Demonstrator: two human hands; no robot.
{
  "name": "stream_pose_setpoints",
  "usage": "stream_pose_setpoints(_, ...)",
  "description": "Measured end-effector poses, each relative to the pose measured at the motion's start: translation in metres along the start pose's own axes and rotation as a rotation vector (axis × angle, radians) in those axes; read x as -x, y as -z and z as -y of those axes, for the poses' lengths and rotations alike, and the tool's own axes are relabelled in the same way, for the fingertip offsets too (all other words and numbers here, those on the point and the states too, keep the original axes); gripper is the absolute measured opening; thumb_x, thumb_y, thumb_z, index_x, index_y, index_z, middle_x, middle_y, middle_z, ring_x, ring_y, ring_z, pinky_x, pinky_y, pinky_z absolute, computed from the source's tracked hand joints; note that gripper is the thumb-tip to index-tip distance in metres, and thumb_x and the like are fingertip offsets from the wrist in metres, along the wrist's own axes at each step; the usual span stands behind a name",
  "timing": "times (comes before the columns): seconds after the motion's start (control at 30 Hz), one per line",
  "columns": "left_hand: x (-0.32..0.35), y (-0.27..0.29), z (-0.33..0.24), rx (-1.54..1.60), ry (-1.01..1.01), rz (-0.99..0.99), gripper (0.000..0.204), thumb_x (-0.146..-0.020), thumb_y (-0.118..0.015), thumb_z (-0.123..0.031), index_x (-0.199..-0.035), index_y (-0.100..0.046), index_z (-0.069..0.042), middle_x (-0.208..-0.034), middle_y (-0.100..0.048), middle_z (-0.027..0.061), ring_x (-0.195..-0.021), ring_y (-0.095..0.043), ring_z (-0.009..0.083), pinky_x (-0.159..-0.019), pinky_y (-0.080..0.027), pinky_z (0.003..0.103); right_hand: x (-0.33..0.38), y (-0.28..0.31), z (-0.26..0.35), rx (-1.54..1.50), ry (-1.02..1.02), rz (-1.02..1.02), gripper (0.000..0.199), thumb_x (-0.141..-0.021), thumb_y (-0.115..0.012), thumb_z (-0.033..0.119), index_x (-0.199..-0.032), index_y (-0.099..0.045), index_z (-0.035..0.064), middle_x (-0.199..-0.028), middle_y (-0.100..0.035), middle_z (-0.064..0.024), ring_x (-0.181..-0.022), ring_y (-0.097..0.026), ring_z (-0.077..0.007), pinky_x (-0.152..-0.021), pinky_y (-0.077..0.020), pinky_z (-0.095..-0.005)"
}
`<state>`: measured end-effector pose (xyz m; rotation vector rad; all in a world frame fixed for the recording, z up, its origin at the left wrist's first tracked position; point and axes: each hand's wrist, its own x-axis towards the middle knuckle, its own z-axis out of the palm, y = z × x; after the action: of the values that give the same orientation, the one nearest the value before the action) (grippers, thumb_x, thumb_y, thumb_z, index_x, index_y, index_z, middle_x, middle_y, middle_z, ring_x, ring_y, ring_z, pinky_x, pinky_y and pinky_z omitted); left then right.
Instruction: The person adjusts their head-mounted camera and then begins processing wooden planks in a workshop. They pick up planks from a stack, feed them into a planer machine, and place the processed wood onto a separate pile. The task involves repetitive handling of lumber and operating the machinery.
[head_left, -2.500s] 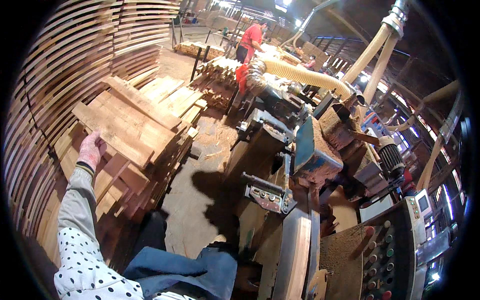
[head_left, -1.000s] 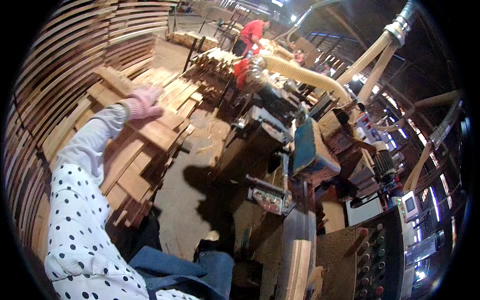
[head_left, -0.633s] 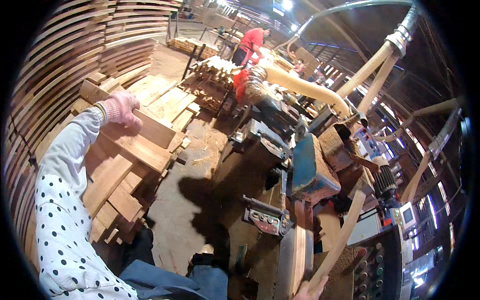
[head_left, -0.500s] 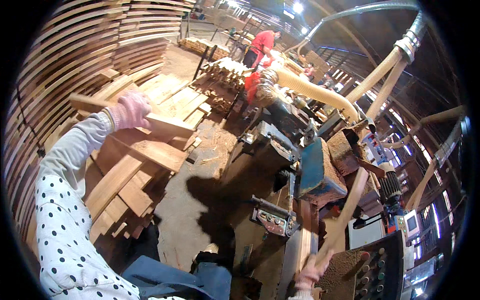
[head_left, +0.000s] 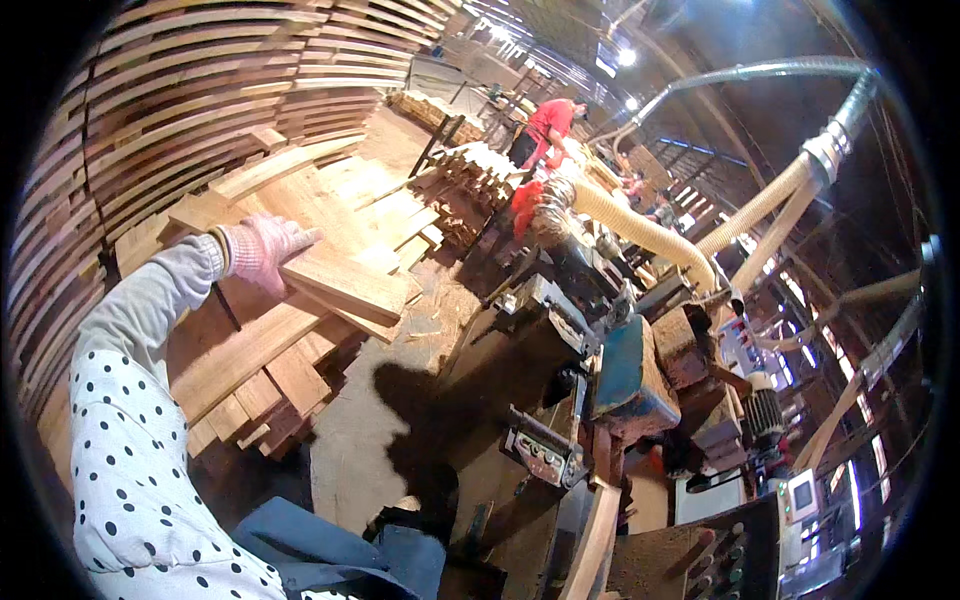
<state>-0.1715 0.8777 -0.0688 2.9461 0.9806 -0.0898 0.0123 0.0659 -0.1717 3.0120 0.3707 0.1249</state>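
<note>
My left hand [head_left: 265, 252], in a pink-and-white knit glove, is closed around a wooden board [head_left: 355, 283] at the left. That board rests over the stacked boards [head_left: 245, 350], its squared end pointing toward the aisle. My right hand is out of view. At the lower right a long wooden strip [head_left: 597, 535] lies along the machine's bed and runs out of the picture at the bottom. Beyond its far end stands a blue machine housing [head_left: 622, 375] heaped with sawdust.
A tall stack of spaced planks [head_left: 200, 90] rises behind the pile. A control panel with knobs [head_left: 715, 565] and a small screen [head_left: 802, 495] stand at the right. Ribbed dust hoses [head_left: 640, 225] arch over the machines. A person in red [head_left: 548, 125] works farther back.
The board under my left hand has come down onto the pile. My right hand has left the view, and the slanted strip it held no longer shows there. The view has shifted slightly.
</note>
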Motion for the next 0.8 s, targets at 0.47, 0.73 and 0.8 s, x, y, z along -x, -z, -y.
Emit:
stream_pose_setpoints(0.47, 0.002, -0.02, 0.013, -0.001, -0.053, -0.028, 0.1, -0.072, -0.085, -0.042, -0.158, -0.04, -0.017, -0.133, -0.061, 0.0158, -0.123, -0.061, 0.0353, -0.1, -0.052, 0.048, -0.195, -0.011, 0.037, 0.049, 0.332, -0.225, 0.045, -0.101, -0.059, 0.037, -0.139, -0.066, 0.0125, -0.144, -0.061, -0.018, -0.13, -0.056, -0.0425, -0.106, -0.047, -0.0514)
stream_pose_setpoints(0.73, 0.005, 0.007, -0.016, -0.004, -0.182, -0.225, 0.08, -0.077, -0.084, -0.038, -0.145, -0.051, -0.012, -0.116, -0.066, 0.0167, -0.108, -0.068, 0.0335, -0.09, -0.055, 0.047, -0.325, -0.001, 0.14, -0.239, 0.442, -0.504, 0.046, -0.087, -0.064, 0.016, -0.129, -0.067, -0.0021, -0.127, -0.065, -0.0247, -0.113, -0.063, -0.0445, -0.1, -0.0515, -0.0454)
stream_pose_setpoints(0.8, 0.005, 0.021, -0.044, -0.036, -0.283, -0.292, 0.066, -0.079, -0.084, -0.033, -0.133, -0.055, -0.009, -0.105, -0.068, 0.0173, -0.097, -0.071, 0.0336, -0.083, -0.057, 0.048, -0.314, 0.022, 0.199, -0.47, 0.588, -0.513, 0.046, -0.086, -0.067, 0.018, -0.128, -0.067, -0.002, -0.131, -0.064, -0.0247, -0.116, -0.062, -0.043, -0.102, -0.0507, -0.0453)
